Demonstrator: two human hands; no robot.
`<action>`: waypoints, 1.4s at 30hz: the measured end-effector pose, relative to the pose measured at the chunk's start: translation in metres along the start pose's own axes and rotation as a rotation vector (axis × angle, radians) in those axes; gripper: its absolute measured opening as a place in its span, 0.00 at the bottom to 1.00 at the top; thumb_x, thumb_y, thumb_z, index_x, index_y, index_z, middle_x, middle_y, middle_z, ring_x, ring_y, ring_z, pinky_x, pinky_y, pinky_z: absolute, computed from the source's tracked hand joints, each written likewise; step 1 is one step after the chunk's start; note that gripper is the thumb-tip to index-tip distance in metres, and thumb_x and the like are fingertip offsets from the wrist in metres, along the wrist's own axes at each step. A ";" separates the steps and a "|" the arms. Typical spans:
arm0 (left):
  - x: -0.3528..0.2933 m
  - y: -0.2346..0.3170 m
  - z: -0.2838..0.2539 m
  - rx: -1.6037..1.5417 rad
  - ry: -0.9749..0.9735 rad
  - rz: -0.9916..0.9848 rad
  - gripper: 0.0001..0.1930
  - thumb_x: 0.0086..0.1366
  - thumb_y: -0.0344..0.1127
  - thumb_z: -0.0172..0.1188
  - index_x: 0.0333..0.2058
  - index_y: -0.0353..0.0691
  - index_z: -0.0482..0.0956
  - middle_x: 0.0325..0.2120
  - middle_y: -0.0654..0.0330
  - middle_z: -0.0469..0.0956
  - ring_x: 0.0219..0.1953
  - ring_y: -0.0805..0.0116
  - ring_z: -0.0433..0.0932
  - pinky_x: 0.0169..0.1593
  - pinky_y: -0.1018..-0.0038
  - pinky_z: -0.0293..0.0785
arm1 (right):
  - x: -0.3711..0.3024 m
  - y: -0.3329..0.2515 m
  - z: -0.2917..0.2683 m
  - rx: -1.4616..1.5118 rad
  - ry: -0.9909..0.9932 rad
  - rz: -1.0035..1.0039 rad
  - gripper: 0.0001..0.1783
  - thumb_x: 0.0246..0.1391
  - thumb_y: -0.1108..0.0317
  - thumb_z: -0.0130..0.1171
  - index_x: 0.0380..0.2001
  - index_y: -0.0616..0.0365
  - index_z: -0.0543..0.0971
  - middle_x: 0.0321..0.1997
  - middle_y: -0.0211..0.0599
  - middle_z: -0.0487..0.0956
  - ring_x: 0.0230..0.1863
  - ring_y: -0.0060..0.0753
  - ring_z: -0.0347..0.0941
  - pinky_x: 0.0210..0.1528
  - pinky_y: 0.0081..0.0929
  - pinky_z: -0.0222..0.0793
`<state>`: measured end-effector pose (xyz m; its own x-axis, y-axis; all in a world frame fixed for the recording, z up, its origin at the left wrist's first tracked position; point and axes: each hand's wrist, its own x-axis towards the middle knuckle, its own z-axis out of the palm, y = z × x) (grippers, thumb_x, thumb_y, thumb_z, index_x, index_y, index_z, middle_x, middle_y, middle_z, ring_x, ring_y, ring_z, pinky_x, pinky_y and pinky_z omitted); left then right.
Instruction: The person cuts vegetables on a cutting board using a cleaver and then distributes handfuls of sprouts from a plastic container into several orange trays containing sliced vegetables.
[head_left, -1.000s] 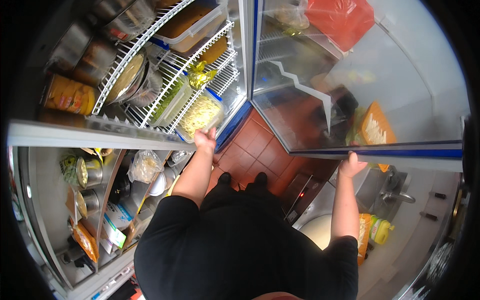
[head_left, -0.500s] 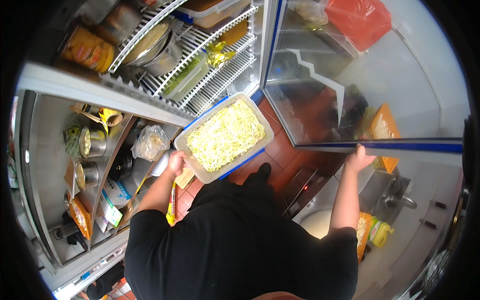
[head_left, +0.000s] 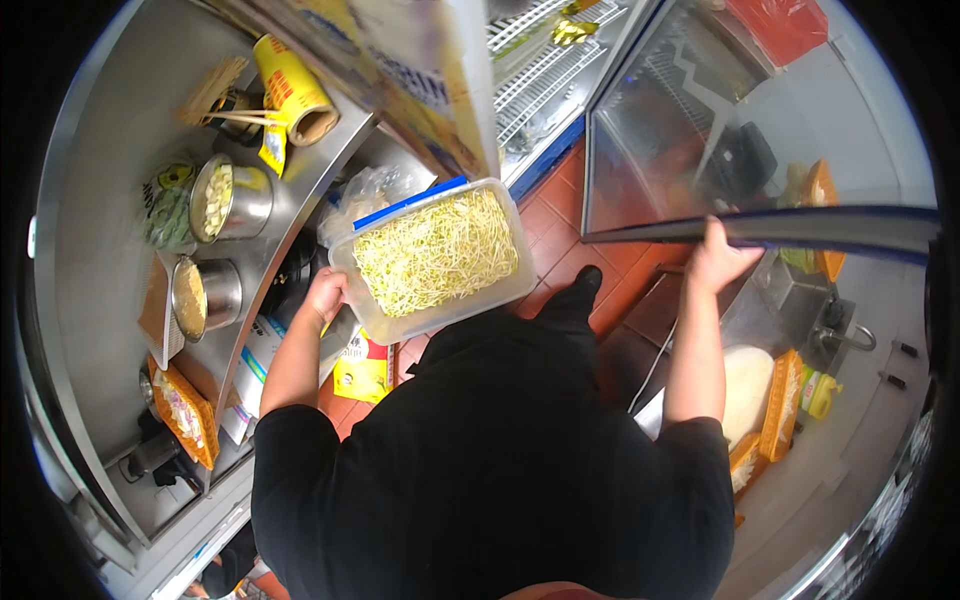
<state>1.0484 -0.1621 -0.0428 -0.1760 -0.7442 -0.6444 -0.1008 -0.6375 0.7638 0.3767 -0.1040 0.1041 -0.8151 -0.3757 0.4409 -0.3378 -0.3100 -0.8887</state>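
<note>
My left hand (head_left: 327, 294) grips the left end of a clear plastic container (head_left: 400, 327) with a blue clip along its far side. Bean sprouts (head_left: 440, 250) fill it, uncovered. It is held in front of my body, slightly tilted. My right hand (head_left: 722, 262) is closed round the edge of a glass refrigerator door (head_left: 640, 190), which stands swung out to the right. Behind the container, the refrigerator's white wire shelves (head_left: 550, 90) show through the opening.
On the left, a steel counter (head_left: 290, 190) bears metal pots (head_left: 245, 205), a yellow roll (head_left: 295, 90) and an orange basket (head_left: 185, 410). A yellow packet (head_left: 365, 368) lies low beside my left arm. A sink tap (head_left: 850, 338) and orange baskets (head_left: 782, 405) are at right.
My view and body have turned, so the refrigerator shelves now sit further right and the counter looks nearer. The glass door's edge has shifted upward in view. Both hands keep their holds.
</note>
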 end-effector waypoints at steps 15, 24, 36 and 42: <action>-0.022 -0.091 -0.071 -0.260 -0.021 0.014 0.11 0.52 0.25 0.51 0.33 0.32 0.79 0.22 0.58 0.78 0.17 0.66 0.73 0.24 0.70 0.75 | -0.137 -0.081 0.204 -0.225 -0.659 -0.264 0.40 0.41 0.77 0.58 0.64 0.69 0.66 0.66 0.60 0.66 0.71 0.60 0.61 0.75 0.40 0.55; 0.049 -0.029 0.028 -0.087 -0.246 -0.067 0.10 0.50 0.26 0.51 0.32 0.35 0.79 0.23 0.61 0.78 0.18 0.70 0.73 0.22 0.73 0.70 | -0.131 -0.038 0.073 -0.555 -0.950 0.025 0.35 0.49 0.63 0.65 0.60 0.66 0.71 0.59 0.58 0.73 0.62 0.58 0.69 0.65 0.44 0.66; 0.148 0.109 0.421 0.326 -0.846 -0.230 0.17 0.49 0.26 0.50 0.39 0.32 0.80 0.30 0.59 0.82 0.27 0.68 0.80 0.31 0.73 0.76 | -0.126 -0.088 -0.234 -0.549 0.022 0.490 0.21 0.52 0.72 0.66 0.49 0.62 0.74 0.46 0.43 0.74 0.48 0.44 0.73 0.52 0.33 0.69; 0.117 0.132 0.666 0.676 -1.097 -0.139 0.09 0.50 0.27 0.52 0.30 0.35 0.80 0.23 0.63 0.78 0.22 0.71 0.75 0.28 0.75 0.70 | -0.103 -0.071 -0.336 -0.783 0.414 0.541 0.19 0.52 0.70 0.68 0.46 0.63 0.76 0.45 0.43 0.74 0.48 0.42 0.73 0.52 0.31 0.69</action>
<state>0.3620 -0.2006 0.0069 -0.7978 0.0756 -0.5982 -0.5977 -0.2300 0.7680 0.3263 0.2504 0.0800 -0.9967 0.0803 0.0122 0.0315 0.5210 -0.8530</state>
